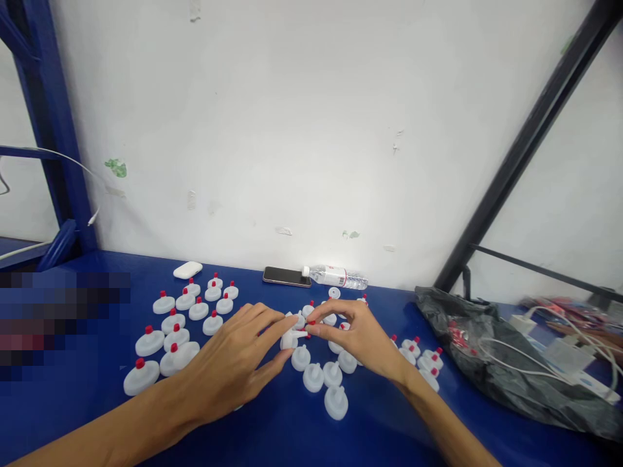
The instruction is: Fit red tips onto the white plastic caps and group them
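Observation:
My left hand (236, 357) is closed on a white nozzle cap (289, 340), holding it between thumb and fingers with its spout pointing right. Thumb and forefinger of my right hand (357, 334) pinch a small red tip cap (311, 323) close to the end of that spout. Whether the two parts touch, I cannot tell. Just below the hands stand several white nozzle caps with bare spouts (335, 402). On the left are several white caps topped with red tips (141, 377), and more capped ones (432, 358) stand beyond my right wrist.
Against the wall lie a phone (286, 277), a clear water bottle (335, 276) and a white oval case (187, 270). A black plastic bag (511, 395) with red tips and white cables lies at right on the blue table (272, 434). Metal posts flank both sides.

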`<state>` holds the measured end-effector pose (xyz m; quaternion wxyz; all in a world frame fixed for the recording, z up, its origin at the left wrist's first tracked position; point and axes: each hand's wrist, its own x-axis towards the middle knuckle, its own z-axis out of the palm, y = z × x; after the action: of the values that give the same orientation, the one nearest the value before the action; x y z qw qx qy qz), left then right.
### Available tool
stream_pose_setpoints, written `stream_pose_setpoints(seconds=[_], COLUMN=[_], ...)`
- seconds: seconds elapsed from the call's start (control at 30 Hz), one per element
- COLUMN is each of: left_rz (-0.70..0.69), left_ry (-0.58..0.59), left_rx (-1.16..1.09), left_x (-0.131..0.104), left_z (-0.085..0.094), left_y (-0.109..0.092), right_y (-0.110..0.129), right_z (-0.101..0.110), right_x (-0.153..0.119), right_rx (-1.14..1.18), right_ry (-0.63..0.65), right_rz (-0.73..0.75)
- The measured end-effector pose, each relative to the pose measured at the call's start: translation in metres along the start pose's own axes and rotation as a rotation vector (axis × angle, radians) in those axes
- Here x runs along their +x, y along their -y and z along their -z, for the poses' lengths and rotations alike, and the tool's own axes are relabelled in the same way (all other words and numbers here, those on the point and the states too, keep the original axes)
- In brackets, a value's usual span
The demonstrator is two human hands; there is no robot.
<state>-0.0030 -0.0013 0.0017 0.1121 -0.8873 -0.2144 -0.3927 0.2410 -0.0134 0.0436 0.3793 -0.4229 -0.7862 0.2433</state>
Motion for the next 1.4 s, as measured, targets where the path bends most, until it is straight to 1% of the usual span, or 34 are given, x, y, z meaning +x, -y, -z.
stream_pose_setpoints(seconds=[0.2,0.37,0.53,0.67,0.83,0.97,1.1,1.17,1.27,1.4], left_rz=[-0.018,-0.032,-0.030,-0.026,-0.099,-0.163,-0.149,-0.151,-0.176,-0.156], left_ry=[-0.022,-0.055,-0.039,-0.051,-0.114,-0.150,-0.199,-0.203,-0.193,-0.212], left_rx=[0.017,0.018,0.012,0.023,0.001,-0.002,0.012,-0.002,-0.019,-0.011], left_x=[0.002,0.002,0.000,-0.001,0.000,0.001,-0.005,-0.008,-0.009,-0.002], left_z=[0.002,0.003,0.001,0.001,0.004,0.008,0.004,0.002,0.000,0.004], left_y=[-0.001,0.000,0.000,-0.002,-0.001,0.000,-0.001,-0.002,-0.004,-0.009], right_y=[0.000,-0.003,-0.004,-0.006,-0.009,-0.007,-0.001,0.000,-0.001,-0.001], right_z=[-0.003,-0.003,-0.009,-0.011,-0.007,-0.011,-0.017,-0.020,-0.025,-0.031], right_x=[0.001,0.000,0.000,-0.001,-0.001,-0.003,-0.007,-0.009,-0.012,-0.015], right_rx=[0.189,0.307,0.326,0.359,0.541,0.728,0.807,0.808,0.785,0.724], right_ry=[0.016,-0.008,-0.028,-0.004,0.125,0.216,0.384,0.414,0.351,0.262], right_rz=[-0.058,-0.076,-0.072,-0.073,-0.070,-0.061,-0.062,-0.062,-0.054,-0.041])
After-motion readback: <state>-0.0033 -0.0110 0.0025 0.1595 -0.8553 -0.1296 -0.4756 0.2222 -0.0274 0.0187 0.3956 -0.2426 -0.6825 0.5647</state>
